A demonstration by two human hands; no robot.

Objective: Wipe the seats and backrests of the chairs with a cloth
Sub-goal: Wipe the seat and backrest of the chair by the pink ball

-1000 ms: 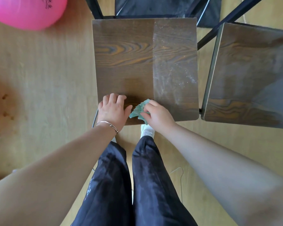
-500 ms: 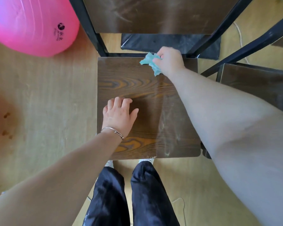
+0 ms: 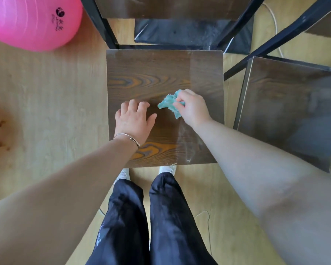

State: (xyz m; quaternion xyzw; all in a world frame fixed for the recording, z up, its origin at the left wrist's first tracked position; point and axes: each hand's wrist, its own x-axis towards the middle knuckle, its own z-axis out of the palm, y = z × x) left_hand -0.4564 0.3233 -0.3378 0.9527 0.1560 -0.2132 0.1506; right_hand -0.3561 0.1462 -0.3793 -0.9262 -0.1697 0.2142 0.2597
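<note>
Teal cloth sits bunched in your right hand, fingers curled round it, pressed mid-seat toward the right edge of the chair seat. Your left hand lies flat, fingers relaxed, near the left edge.

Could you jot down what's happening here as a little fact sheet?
Activity: wiping a chair seat
Right hand: grips a crumpled teal cloth on the seat's middle
Left hand: rests palm-down on the seat beside the cloth, holding nothing
Seat surface: dark wood grain, pale dusty streak along its right side
Nearby: second chair seat to the right; pink ball on the floor, upper left
</note>
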